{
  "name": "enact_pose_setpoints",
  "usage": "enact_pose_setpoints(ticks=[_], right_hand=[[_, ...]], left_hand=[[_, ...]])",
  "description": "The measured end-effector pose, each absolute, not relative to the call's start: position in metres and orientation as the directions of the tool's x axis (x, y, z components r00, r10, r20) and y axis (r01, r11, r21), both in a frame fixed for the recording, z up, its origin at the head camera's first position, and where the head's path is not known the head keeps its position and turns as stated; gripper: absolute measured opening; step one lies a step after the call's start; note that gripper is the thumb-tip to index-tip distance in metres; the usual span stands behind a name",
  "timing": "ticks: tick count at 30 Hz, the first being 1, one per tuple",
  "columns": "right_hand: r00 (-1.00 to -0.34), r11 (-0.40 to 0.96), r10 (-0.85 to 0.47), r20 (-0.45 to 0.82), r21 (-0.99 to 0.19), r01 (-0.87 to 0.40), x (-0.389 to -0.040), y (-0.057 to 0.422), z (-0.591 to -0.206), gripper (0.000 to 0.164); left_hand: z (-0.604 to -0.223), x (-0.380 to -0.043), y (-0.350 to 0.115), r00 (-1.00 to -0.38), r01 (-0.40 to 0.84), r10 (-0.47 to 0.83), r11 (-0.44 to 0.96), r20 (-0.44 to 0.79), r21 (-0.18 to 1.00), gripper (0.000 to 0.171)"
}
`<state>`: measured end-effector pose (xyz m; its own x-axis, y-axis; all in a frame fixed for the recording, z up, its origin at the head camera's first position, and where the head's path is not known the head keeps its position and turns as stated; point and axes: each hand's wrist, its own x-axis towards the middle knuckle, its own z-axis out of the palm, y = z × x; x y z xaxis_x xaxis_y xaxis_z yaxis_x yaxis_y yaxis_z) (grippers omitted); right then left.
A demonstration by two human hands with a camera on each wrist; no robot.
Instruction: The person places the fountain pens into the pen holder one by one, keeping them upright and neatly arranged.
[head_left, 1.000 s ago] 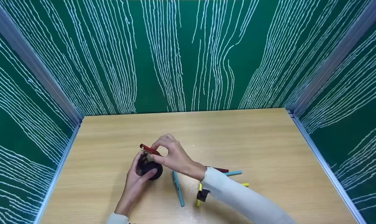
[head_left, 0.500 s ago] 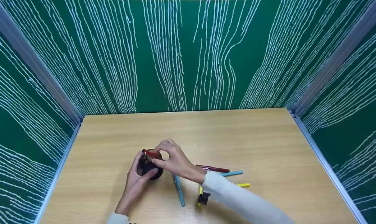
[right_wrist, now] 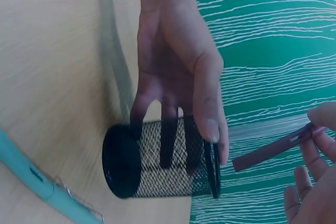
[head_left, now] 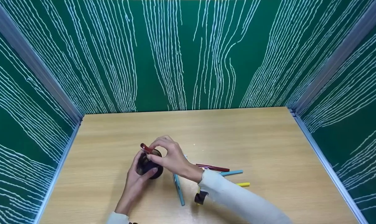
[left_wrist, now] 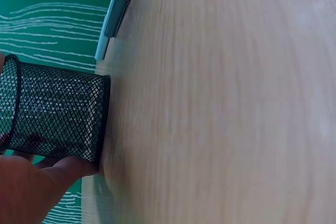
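My left hand [head_left: 135, 179] grips a black mesh pen cup [head_left: 153, 172] at the table's left-centre, fingers wrapped round its side. In the right wrist view the thumb lies near the rim of the cup, with its dark base turned to the left. Above the cup's mouth my right hand [head_left: 174, 158] pinches a dark red pen [head_left: 145, 148] between thumb and fingertips. That pen is tilted, its free end pointing up and left in the head view. Seen from the right wrist, the red pen [right_wrist: 270, 153] is held at its clip end, outside the cup and beside the rim.
A teal pen [head_left: 179, 191] lies just right of the cup. Under the right forearm lie another red pen [head_left: 213, 168], a second teal pen [head_left: 233, 173] and yellow pens [head_left: 244, 184], partly hidden. Green walls with white lines [head_left: 160, 56] enclose the wooden table [head_left: 253, 133].
My right hand dipped with the red pen towards the cup's mouth, then rose again, and the pen now stands steeper. The left hand and the cup have stayed in place.
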<state>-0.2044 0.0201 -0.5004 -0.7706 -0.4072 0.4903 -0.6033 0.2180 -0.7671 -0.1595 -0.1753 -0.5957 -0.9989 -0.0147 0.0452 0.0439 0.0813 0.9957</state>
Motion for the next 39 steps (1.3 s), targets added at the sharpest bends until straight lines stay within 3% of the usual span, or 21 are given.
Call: enact_pose_setpoints(ticks=[16, 39], right_hand=[[-0.839, 0.266, -0.407, 0.36, -0.832, -0.486, -0.205, 0.024, -0.531, 0.018], [-0.852, 0.292, -0.336, 0.402, -0.815, -0.5, -0.204, 0.041, -0.562, 0.019]], left_hand=[[-0.598, -0.162, -0.176, -0.999, 0.03, -0.011, 0.117, 0.031, 0.993, 0.094], [-0.598, -0.161, -0.174, -0.999, 0.05, -0.014, 0.039, 0.05, 0.998, 0.093]])
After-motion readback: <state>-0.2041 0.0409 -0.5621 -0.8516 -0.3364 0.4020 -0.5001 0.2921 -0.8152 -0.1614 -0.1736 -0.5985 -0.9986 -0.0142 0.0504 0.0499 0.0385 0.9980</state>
